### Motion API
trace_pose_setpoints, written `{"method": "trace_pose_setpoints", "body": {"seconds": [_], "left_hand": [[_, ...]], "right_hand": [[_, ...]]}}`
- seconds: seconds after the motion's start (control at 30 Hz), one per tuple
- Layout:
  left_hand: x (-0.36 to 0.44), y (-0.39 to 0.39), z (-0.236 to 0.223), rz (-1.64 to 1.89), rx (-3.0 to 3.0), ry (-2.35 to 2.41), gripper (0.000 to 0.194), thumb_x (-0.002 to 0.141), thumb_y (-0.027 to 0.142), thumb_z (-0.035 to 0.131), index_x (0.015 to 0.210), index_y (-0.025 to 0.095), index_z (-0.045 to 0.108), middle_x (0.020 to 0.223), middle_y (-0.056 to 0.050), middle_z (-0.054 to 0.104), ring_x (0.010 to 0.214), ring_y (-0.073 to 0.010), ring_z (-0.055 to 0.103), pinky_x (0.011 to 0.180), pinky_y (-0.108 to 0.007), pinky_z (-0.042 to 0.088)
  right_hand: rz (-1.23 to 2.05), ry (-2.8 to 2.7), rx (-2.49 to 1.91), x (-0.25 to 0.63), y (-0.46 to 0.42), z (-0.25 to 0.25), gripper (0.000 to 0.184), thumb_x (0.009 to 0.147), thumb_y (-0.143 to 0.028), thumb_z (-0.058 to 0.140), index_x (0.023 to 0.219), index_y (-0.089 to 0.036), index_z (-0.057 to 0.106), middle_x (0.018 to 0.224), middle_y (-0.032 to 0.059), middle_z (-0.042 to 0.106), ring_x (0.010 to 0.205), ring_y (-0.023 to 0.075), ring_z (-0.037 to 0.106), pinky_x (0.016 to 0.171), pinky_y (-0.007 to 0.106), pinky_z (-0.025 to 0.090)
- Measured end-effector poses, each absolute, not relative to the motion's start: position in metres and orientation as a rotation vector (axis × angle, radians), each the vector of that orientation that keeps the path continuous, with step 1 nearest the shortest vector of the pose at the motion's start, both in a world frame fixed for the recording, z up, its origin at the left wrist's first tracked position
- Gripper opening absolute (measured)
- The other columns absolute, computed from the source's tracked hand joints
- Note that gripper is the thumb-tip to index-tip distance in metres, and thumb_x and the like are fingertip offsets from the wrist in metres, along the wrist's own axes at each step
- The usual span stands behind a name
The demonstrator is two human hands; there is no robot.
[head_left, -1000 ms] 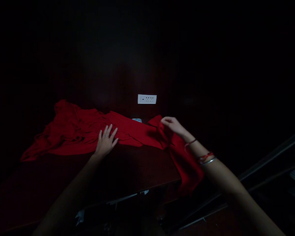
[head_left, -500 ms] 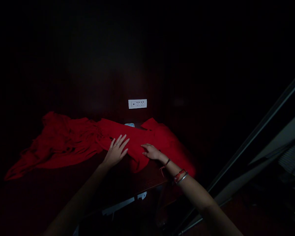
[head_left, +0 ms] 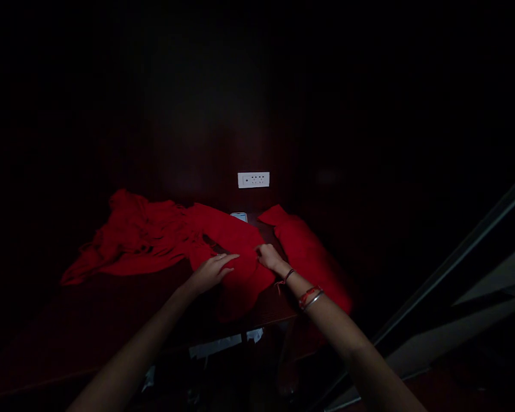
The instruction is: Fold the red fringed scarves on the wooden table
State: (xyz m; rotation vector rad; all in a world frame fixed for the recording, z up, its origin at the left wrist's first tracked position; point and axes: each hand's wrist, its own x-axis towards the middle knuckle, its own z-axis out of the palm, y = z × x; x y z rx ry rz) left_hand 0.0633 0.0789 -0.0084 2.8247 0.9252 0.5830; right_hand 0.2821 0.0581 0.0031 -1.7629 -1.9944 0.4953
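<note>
A piece of red cloth (head_left: 244, 280) lies on a dark wooden table between my hands, its near end toward the front edge. My left hand (head_left: 212, 273) rests at its left side, fingers stretched out and thumb a little apart. At the right edge of the cloth, my right hand (head_left: 269, 257) has its fingers curled and closed on the fabric; the fingertips are partly hidden. A crumpled red pile of fringed fabric (head_left: 141, 234) spreads to the left. Another red cloth (head_left: 304, 246), smoother, lies at the right beside my right wrist.
A phone (head_left: 239, 217) lies behind the middle cloth. On the dark wall above it is a white socket panel (head_left: 253, 180). Pale torn strips (head_left: 217, 346) hang under the table's front edge (head_left: 266, 321). A slanted pale-edged frame (head_left: 450, 257) stands at the right. Much of the surroundings is too dark to make out.
The middle cloth has shifted toward me and separated from the right-hand cloth, baring wood between them. My right fingers have curled onto its edge; my left hand has turned rightward. The view has shifted slightly.
</note>
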Motion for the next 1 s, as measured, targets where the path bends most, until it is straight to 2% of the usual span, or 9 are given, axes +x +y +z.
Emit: {"method": "trace_pose_setpoints", "body": {"seconds": [0.07, 0.17, 0.3, 0.5, 0.63, 0.7, 0.8, 0.9, 1.0], "left_hand": [[0.053, 0.081, -0.003, 0.63, 2.827, 0.996, 0.044, 0.081, 0.037, 0.033, 0.121, 0.02, 0.037, 0.114, -0.005, 0.049, 0.104, -0.0164, 0.045, 0.09, -0.028, 0.034], [0.035, 0.092, 0.001, 0.831, 2.818, 1.199, 0.051, 0.081, 0.038, 0.034, 0.126, 0.017, 0.028, 0.121, -0.009, 0.041, 0.11, -0.0182, 0.038, 0.092, -0.031, 0.031], [0.031, 0.108, 0.011, 1.138, 2.766, 1.546, 0.055, 0.08, 0.038, 0.036, 0.128, 0.016, 0.022, 0.132, -0.013, 0.023, 0.121, -0.0249, 0.02, 0.094, -0.041, 0.024], [0.061, 0.136, 0.034, 1.233, 2.759, 1.759, 0.062, 0.077, 0.037, 0.043, 0.13, 0.017, 0.018, 0.137, -0.013, 0.007, 0.123, -0.0304, 0.004, 0.093, -0.049, 0.018], [0.078, 0.151, 0.02, 1.098, 2.79, 1.699, 0.063, 0.077, 0.038, 0.042, 0.13, 0.016, 0.017, 0.137, -0.013, 0.008, 0.123, -0.0297, 0.005, 0.093, -0.048, 0.02], [0.083, 0.152, 0.001, 0.973, 2.837, 1.591, 0.062, 0.078, 0.039, 0.04, 0.131, 0.017, 0.016, 0.137, -0.011, 0.011, 0.123, -0.0284, 0.007, 0.093, -0.048, 0.02], [0.086, 0.148, -0.027, 0.756, 2.847, 1.452, 0.058, 0.079, 0.038, 0.04, 0.13, 0.02, 0.018, 0.135, -0.009, 0.02, 0.123, -0.0264, 0.013, 0.093, -0.048, 0.021], [0.083, 0.143, -0.043, 0.826, 2.721, 1.515, 0.054, 0.081, 0.034, 0.035, 0.129, 0.014, 0.02, 0.131, -0.012, 0.027, 0.121, -0.024, 0.019, 0.094, -0.043, 0.023], [0.077, 0.141, -0.044, 1.049, 2.677, 1.587, 0.052, 0.082, 0.03, 0.035, 0.129, 0.012, 0.022, 0.132, -0.013, 0.026, 0.122, -0.0235, 0.016, 0.096, -0.04, 0.022]], "right_hand": [[0.517, -2.012, -1.737, 0.286, 0.056, 0.012, 0.022, 0.06, -0.005, 0.049, 0.077, -0.013, 0.061, 0.076, 0.0067, 0.062, 0.077, 0.0175, 0.056, 0.071, 0.027, 0.04], [0.582, -1.894, -1.653, 0.31, 0.047, 0.048, 0.017, 0.064, -0.009, 0.047, 0.076, -0.012, 0.058, 0.066, 0.0022, 0.06, 0.063, 0.012, 0.055, 0.061, 0.024, 0.043], [0.848, -1.115, -1.125, 0.366, 0.029, 0.126, 0.016, 0.062, -0.007, 0.05, 0.076, -0.014, 0.054, 0.058, -0.0033, 0.054, 0.05, 0.0061, 0.05, 0.052, 0.019, 0.042], [0.435, -0.538, -0.939, 0.419, 0.027, 0.207, 0.021, 0.065, 0.001, 0.038, 0.072, -0.017, 0.048, 0.051, -0.0084, 0.043, 0.042, 0.0029, 0.042, 0.045, 0.014, 0.038], [0.201, -0.865, -1.26, 0.398, 0.052, 0.185, 0.019, 0.063, -0.002, 0.046, 0.074, -0.014, 0.056, 0.057, -0.0048, 0.052, 0.05, 0.0052, 0.047, 0.049, 0.016, 0.039], [0.275, -1.306, -1.605, 0.379, 0.066, 0.159, 0.015, 0.063, -0.006, 0.05, 0.073, -0.013, 0.059, 0.06, -0.0018, 0.056, 0.055, 0.008, 0.051, 0.054, 0.019, 0.041], [0.189, -1.788, -1.936, 0.351, 0.087, 0.121, 0.019, 0.068, -0.014, 0.051, 0.084, -0.015, 0.06, 0.084, 0.0053, 0.061, 0.078, 0.0134, 0.055, 0.069, 0.024, 0.041], [0.048, -1.849, -2.088, 0.328, 0.104, 0.085, 0.039, 0.066, -0.028, 0.057, 0.103, -0.015, 0.054, 0.113, 0.0145, 0.048, 0.105, 0.0259, 0.042, 0.084, 0.04, 0.032], [0.019, -2.008, -2.309, 0.313, 0.117, 0.05, 0.063, 0.063, -0.04, 0.059, 0.117, -0.013, 0.041, 0.123, 0.0185, 0.037, 0.115, 0.0331, 0.027, 0.088, 0.055, 0.017]]}}
